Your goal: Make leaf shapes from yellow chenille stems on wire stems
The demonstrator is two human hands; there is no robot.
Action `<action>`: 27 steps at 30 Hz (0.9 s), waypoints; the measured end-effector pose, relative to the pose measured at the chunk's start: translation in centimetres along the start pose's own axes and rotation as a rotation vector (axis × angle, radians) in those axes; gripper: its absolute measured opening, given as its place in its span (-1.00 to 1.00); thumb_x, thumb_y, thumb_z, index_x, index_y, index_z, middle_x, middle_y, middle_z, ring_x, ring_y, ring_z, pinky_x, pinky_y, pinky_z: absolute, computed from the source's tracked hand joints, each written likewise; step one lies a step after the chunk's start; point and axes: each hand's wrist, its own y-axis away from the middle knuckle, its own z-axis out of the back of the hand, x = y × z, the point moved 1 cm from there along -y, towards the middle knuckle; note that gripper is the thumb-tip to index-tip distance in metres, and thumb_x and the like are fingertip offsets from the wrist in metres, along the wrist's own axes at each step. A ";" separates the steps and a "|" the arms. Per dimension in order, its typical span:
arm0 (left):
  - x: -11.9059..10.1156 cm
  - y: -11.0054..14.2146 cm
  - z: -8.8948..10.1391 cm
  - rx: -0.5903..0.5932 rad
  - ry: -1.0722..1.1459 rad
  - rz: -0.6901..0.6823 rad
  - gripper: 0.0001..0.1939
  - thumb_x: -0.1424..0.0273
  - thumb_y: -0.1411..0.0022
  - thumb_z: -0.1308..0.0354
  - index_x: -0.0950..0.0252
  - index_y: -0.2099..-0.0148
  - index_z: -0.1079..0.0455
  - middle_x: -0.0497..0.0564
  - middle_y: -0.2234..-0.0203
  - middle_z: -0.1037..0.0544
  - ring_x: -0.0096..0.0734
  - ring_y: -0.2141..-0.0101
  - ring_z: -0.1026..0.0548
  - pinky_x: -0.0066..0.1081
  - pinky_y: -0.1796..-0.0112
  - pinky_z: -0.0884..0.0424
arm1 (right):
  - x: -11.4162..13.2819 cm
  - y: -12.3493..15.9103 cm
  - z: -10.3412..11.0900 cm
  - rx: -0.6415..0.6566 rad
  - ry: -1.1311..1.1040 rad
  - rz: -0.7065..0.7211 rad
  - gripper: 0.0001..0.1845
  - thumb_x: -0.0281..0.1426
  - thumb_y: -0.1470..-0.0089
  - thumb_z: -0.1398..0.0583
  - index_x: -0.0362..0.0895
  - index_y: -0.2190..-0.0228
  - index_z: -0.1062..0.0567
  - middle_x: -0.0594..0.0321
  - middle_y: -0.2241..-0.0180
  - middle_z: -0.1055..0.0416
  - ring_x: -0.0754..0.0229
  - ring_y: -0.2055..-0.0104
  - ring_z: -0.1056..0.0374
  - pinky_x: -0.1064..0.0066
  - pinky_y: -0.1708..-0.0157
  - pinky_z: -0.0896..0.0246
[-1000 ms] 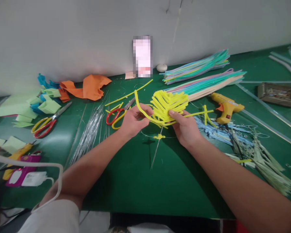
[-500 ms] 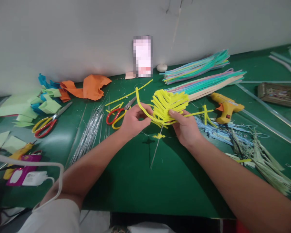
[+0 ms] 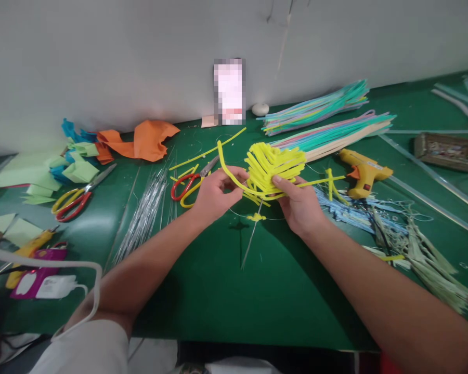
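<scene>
A leaf shape made of yellow pipe cleaners (image 3: 271,169) hangs above the green table, pinched at its lower right by my right hand (image 3: 301,203). Its thin wire stem (image 3: 250,241) points downward, with a small yellow tuft (image 3: 256,217) around it. My left hand (image 3: 219,193) is closed on a loose yellow pipe cleaner (image 3: 226,169) that curves under the leaf toward my right fingers; its free end sticks up past my left hand. Just behind my left hand lie red-and-yellow scissors (image 3: 187,188), partly hidden.
Bundles of coloured pipe cleaners (image 3: 315,109) lie behind my right hand. Farther right are a yellow glue gun (image 3: 364,172) and blue and green tassels (image 3: 390,228). Silver wires (image 3: 142,218) and a second pair of scissors (image 3: 81,195) lie left. A phone (image 3: 229,91) leans against the wall.
The leaf has shifted very slightly up and right. My left hand's grip on the loose pipe cleaner has slid a little, and its free end stands slightly more upright.
</scene>
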 end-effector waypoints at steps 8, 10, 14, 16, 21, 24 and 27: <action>-0.3 0.2 0.0 0.015 -0.030 0.041 -0.71 0.53 -0.07 -0.19 0.27 0.12 -0.53 0.00 0.36 -0.61 -0.48 0.40 -0.53 -0.46 0.37 -0.48 | 0.0 -0.1 0.1 -0.032 0.025 -0.003 -0.73 -0.28 0.21 -0.43 -0.09 0.43 -0.53 0.27 0.31 -0.57 0.15 0.29 -0.46 0.30 0.32 -0.37; -0.3 0.2 -0.1 0.020 -0.031 0.041 -0.71 0.52 -0.07 -0.19 0.27 0.12 -0.53 0.00 0.35 -0.61 -0.47 0.38 -0.53 -0.45 0.35 -0.49 | 0.0 -0.1 0.2 -0.020 0.039 0.001 -0.74 -0.27 0.19 -0.43 -0.08 0.43 -0.53 0.26 0.30 -0.57 0.14 0.29 -0.47 0.27 0.29 -0.38; -0.4 0.2 -0.2 -0.028 -0.051 0.029 -0.74 0.53 -0.04 -0.22 0.28 0.17 -0.51 0.02 0.26 -0.61 -0.42 0.29 -0.56 -0.42 0.27 -0.52 | 0.0 0.1 0.0 -0.005 0.049 0.004 -0.73 -0.26 0.19 -0.43 -0.07 0.40 -0.54 0.25 0.28 -0.58 0.10 0.25 -0.49 0.23 0.24 -0.41; -0.4 0.2 -0.2 -0.059 -0.067 0.033 -0.79 0.53 -0.05 -0.23 0.27 0.21 -0.50 0.02 0.26 -0.61 -0.42 0.28 -0.56 -0.42 0.26 -0.51 | 0.0 0.2 -0.1 0.006 0.035 -0.002 -0.73 -0.28 0.20 -0.43 -0.08 0.40 -0.55 0.26 0.30 -0.59 0.09 0.23 -0.50 0.23 0.21 -0.42; -0.9 0.3 -0.2 -0.080 -0.155 -0.012 -0.87 0.49 -0.06 -0.27 0.29 0.27 -0.48 0.01 0.28 -0.57 -0.44 0.31 -0.55 -0.42 0.27 -0.51 | 0.2 0.4 -0.5 0.020 0.009 -0.014 -0.75 -0.30 0.21 -0.43 -0.08 0.43 -0.55 0.27 0.33 -0.59 0.06 0.19 -0.52 0.21 0.15 -0.43; -1.3 0.3 -0.3 -0.082 -0.194 -0.035 -0.88 0.49 -0.06 -0.28 0.30 0.28 -0.47 0.02 0.28 -0.57 -0.45 0.34 -0.54 -0.42 0.28 -0.52 | 0.2 0.5 -0.5 0.025 0.019 -0.015 -0.74 -0.29 0.21 -0.43 -0.08 0.42 -0.55 0.25 0.32 -0.60 0.03 0.16 -0.51 0.18 0.13 -0.42; -1.5 0.4 -0.4 -0.085 -0.221 -0.042 -0.88 0.52 -0.06 -0.26 0.30 0.28 -0.46 0.00 0.32 -0.59 -0.47 0.37 -0.54 -0.42 0.28 -0.51 | 0.2 0.5 -0.5 0.032 0.032 -0.009 -0.72 -0.28 0.20 -0.43 -0.08 0.40 -0.56 0.23 0.31 -0.60 0.02 0.16 -0.52 0.15 0.11 -0.41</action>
